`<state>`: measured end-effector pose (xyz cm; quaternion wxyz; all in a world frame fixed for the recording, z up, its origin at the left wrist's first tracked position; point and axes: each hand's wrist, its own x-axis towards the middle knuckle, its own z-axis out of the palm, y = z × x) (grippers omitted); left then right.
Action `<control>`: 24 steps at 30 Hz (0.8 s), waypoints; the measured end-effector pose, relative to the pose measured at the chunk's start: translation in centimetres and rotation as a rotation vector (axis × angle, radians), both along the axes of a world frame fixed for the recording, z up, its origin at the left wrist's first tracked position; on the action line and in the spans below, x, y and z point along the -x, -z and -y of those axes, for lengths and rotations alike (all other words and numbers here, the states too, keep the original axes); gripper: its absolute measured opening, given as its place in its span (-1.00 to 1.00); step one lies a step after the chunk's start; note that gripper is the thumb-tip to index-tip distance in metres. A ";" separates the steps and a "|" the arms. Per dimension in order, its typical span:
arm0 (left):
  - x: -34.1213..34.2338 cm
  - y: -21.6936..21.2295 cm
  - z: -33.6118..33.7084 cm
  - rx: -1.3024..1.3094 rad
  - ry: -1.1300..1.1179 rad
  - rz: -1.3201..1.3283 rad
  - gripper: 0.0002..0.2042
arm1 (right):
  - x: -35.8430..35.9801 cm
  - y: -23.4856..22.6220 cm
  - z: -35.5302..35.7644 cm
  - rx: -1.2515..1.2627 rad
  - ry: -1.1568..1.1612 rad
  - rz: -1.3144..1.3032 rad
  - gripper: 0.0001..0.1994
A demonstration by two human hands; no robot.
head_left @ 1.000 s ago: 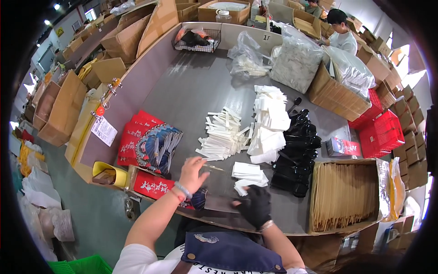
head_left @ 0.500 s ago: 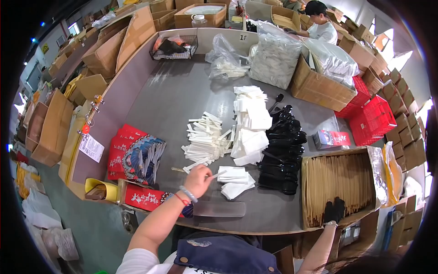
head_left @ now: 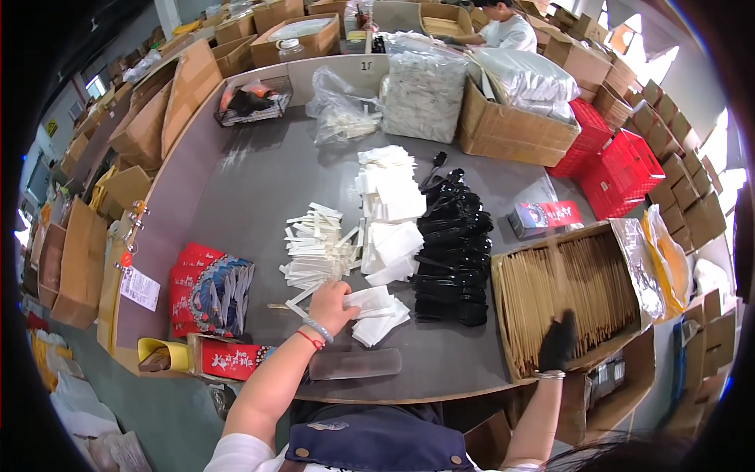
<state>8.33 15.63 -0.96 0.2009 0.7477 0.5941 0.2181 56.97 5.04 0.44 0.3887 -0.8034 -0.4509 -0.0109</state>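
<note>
My left hand [head_left: 332, 305], bare with a grey bracelet and a red string, pinches the edge of a white folded napkin [head_left: 371, 300] on a short stack. A heap of slim white paper-wrapped sticks [head_left: 318, 244] lies just beyond it. More napkins [head_left: 389, 189] are piled farther back. My right hand [head_left: 558, 342], in a black glove, is over the near side of an open carton [head_left: 507, 334] packed with wooden chopsticks [head_left: 543, 291]. Its fingers close on the end of a pair of chopsticks [head_left: 560, 267], blurred by motion. Black plastic spoons [head_left: 452, 252] lie in a row between the napkins and the carton.
Red printed pouches [head_left: 197, 287] and a red box [head_left: 232, 358] are at left. A clear plastic strip [head_left: 354, 364] lies at the front edge. Behind stand a wire basket [head_left: 253, 102], plastic bags [head_left: 425, 86] and a carton [head_left: 511, 130]. A person [head_left: 503, 31] works beyond the partition.
My left hand has come onto the napkin stack and now grips a napkin. My right hand has shifted slightly within the carton, raising chopsticks. The whole view has moved a little.
</note>
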 end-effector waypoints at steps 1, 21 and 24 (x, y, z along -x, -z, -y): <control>0.5 0.2 0.1 0.048 -0.023 0.029 -0.66 | 2.8 -0.3 -1.1 -0.026 -0.133 -0.185 -0.70; 4.0 -3.7 13.4 -0.103 0.088 -0.083 -0.84 | 19.1 -1.6 -6.7 0.433 -0.764 0.357 -0.83; 4.0 -3.0 13.6 -0.167 0.109 -0.097 -0.90 | 18.5 -1.0 -6.7 0.390 -0.794 0.367 -0.84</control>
